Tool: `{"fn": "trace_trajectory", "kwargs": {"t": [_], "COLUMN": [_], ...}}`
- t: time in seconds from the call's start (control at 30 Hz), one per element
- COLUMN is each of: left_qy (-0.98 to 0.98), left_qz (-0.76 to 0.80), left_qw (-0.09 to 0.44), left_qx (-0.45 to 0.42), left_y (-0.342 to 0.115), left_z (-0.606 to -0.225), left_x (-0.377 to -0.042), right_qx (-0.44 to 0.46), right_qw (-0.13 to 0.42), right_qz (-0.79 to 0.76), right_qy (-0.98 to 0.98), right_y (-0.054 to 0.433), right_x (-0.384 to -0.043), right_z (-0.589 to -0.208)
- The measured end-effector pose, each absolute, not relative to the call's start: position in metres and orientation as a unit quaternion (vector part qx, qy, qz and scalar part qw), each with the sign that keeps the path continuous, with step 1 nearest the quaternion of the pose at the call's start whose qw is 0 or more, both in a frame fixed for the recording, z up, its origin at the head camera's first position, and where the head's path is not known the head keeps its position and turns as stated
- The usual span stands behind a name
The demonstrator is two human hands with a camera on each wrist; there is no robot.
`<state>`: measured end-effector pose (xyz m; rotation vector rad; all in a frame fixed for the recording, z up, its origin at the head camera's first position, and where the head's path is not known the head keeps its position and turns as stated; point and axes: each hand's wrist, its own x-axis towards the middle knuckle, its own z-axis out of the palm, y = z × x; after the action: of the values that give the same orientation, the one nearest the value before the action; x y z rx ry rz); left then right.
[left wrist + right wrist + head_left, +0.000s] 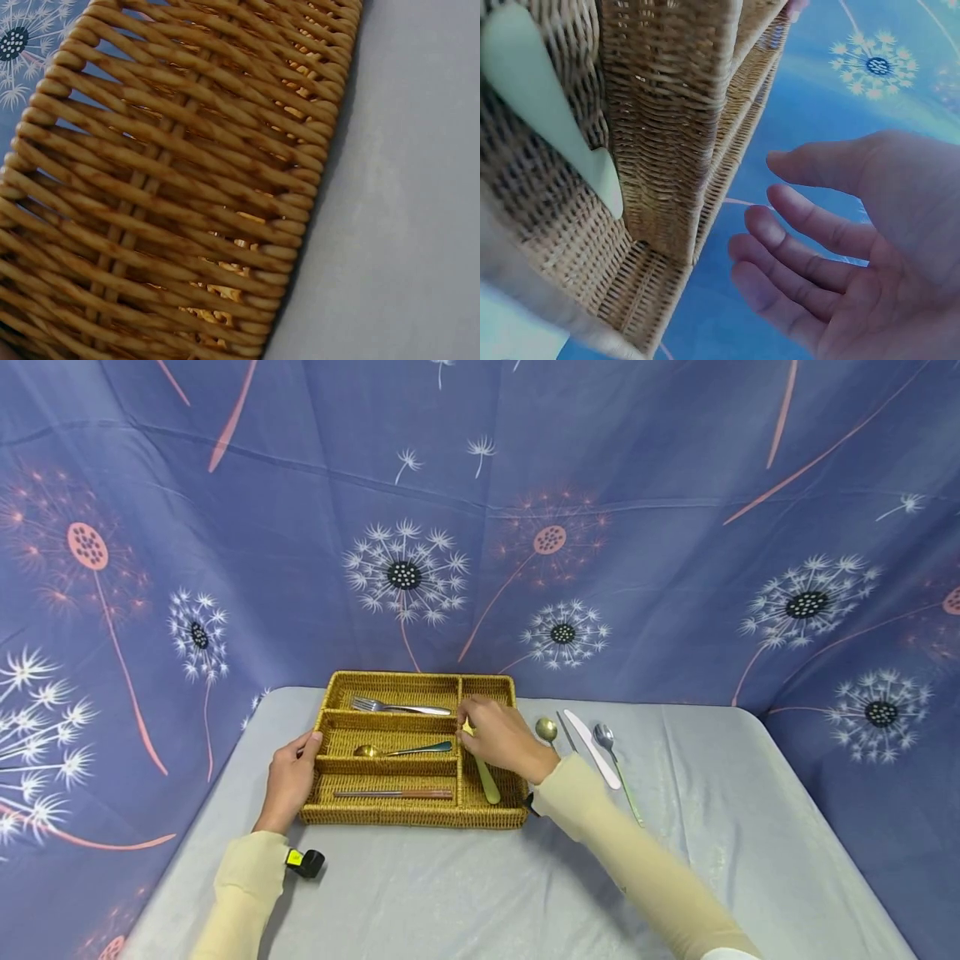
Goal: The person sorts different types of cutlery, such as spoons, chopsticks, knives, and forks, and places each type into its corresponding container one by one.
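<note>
A woven cutlery basket (412,817) with several compartments sits on the table. My left hand (288,783) holds its left end at the rim; the left wrist view shows the basket's outer wall (172,165) up close. Over the right compartment is my right hand (498,735). In the right wrist view, that hand (832,247) has its fingers loosely extended, with nothing between them. A green knife (547,105) lies in the right compartment, its handle end (487,781) showing below the hand. The left compartments hold a fork (405,707), a spoon (408,750) and chopsticks (397,793).
Right of the basket lie a gold-coloured spoon (547,727), a thin dark utensil (566,731), a white knife (592,749) and a spoon with a green handle (618,772). A patterned cloth (637,527) hangs behind the table.
</note>
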<state>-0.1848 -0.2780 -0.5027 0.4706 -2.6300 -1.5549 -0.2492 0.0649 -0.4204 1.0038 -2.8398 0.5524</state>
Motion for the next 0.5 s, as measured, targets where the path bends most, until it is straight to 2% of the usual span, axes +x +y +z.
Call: {"fn": "trace_trajectory", "kwargs": {"t": [0.27,0.5], "left_qy": [-0.853,-0.85], "left_qz": [-0.5,-0.504], "left_qw": [0.027,0.024], "left_qx": [0.15,0.151], "left_y": [-0.279,-0.278], "left_z": [-0.501,-0.501], "left_x": [-0.185,-0.185], "right_qx": [0.298,0.241], "right_qw": [0.078,0.072], "right_qz": [0.22,0.258], "right_qy": [-0.926,-0.933], "right_y": [0.1,0.132], "right_x": [-0.214,-0.184], "right_z": [-0.428,-0.441]}}
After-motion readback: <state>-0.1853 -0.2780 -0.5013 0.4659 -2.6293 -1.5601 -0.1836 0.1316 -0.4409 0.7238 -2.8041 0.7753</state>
